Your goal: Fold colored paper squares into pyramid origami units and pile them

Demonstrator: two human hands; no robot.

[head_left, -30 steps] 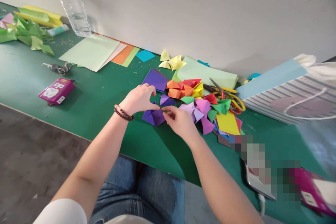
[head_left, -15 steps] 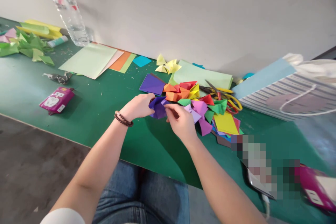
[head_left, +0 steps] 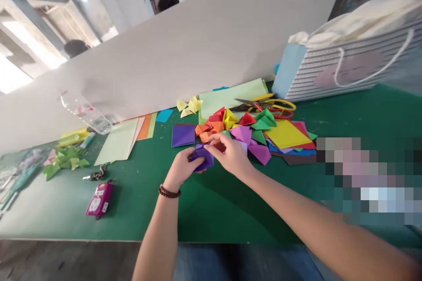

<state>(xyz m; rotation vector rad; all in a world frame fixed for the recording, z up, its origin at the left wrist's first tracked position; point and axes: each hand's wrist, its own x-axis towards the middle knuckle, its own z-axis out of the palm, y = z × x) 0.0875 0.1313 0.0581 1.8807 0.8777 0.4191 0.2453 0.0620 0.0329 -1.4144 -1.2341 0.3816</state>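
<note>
A folded piece of dark purple paper [head_left: 205, 160] is held over the green table, between my two hands. My left hand [head_left: 182, 163] grips its left side, thumb lying across the front face. At the paper's top edge, my right hand [head_left: 224, 151] pinches with thumb and fingertips; the exact contact is small and partly hidden. Just behind lie a stack of purple paper sheets [head_left: 183, 135] and folded orange paper pieces [head_left: 210, 128]. Folded pink-purple pieces [head_left: 260, 153] and green pieces [head_left: 265, 119] sit beyond my right hand, which partly covers the heap.
Scissors [head_left: 280, 104] with yellow and red handles rest behind the paper heap. A striped paper bag [head_left: 329, 63] stands at back right. To the left are a magenta case [head_left: 99, 199], keys [head_left: 96, 174], pale green sheets [head_left: 118, 140] and a tilted plastic bottle [head_left: 87, 113]. A grey partition [head_left: 158, 61] runs behind.
The view has tilted upward and rotated, showing more of the room over the partition. The purple paper has turned to a flatter, squarer face, and my left thumb now lies across it.
</note>
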